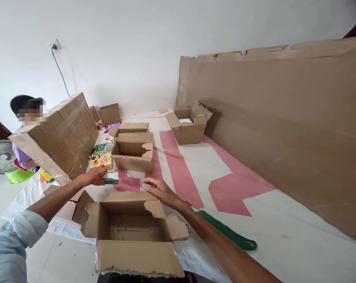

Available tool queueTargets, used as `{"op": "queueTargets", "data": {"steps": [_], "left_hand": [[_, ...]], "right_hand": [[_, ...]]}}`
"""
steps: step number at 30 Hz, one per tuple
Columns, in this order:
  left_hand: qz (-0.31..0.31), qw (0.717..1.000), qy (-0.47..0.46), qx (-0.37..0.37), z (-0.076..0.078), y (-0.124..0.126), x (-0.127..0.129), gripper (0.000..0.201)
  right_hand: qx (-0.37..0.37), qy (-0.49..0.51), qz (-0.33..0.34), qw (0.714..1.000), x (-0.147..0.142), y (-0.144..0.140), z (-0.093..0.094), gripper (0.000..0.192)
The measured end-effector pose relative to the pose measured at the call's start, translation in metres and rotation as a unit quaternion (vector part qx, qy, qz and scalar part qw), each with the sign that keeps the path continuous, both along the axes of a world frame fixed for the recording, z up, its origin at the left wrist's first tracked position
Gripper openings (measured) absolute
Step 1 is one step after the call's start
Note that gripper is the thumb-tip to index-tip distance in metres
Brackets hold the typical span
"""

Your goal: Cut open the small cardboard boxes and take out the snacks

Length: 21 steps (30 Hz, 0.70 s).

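Observation:
My left hand (pixel 96 175) reaches forward and grips a small green and white carton (pixel 111 178) lying on the table. My right hand (pixel 158 188) rests flat, fingers apart, on the far flap of an open empty cardboard box (pixel 131 232) right in front of me. Just beyond the left hand lie a yellow snack pack (pixel 101 160) and a green packet (pixel 100 148).
Two more open boxes (pixel 133 151) stand mid-table, another (pixel 188 125) farther right. A stack of sealed cartons (pixel 63 133) fills the left, with a seated person (pixel 26 129) behind it. A large cardboard sheet (pixel 272 129) leans along the right. A green strip (pixel 228 232) lies under my right forearm.

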<state>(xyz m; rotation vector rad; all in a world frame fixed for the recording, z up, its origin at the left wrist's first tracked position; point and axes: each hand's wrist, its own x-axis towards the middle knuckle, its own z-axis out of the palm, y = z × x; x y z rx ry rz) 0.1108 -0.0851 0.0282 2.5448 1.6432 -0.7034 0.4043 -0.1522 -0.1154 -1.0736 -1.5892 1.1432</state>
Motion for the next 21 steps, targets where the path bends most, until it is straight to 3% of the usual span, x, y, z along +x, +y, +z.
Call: {"op": "queueTargets", "data": {"steps": [4,8,14,21], "left_hand": [[0.026,0.999,0.030,0.002,-0.013,0.024,-0.017,0.042],[0.034,0.998,0.048,0.012,-0.029,0.040,-0.022,0.049],[0.036,0.997,0.063,0.024,-0.049,0.056,-0.023,0.047],[0.056,0.993,0.098,0.045,-0.062,0.071,-0.024,0.053]], "right_hand": [[-0.005,0.006,-0.047,0.999,0.010,-0.010,-0.031,0.044],[0.004,0.001,-0.061,0.998,0.011,-0.015,-0.048,0.040],[0.039,-0.028,-0.080,0.996,0.008,-0.015,-0.061,0.034],[0.064,-0.051,-0.078,0.994,0.010,-0.014,-0.064,0.032]]}}
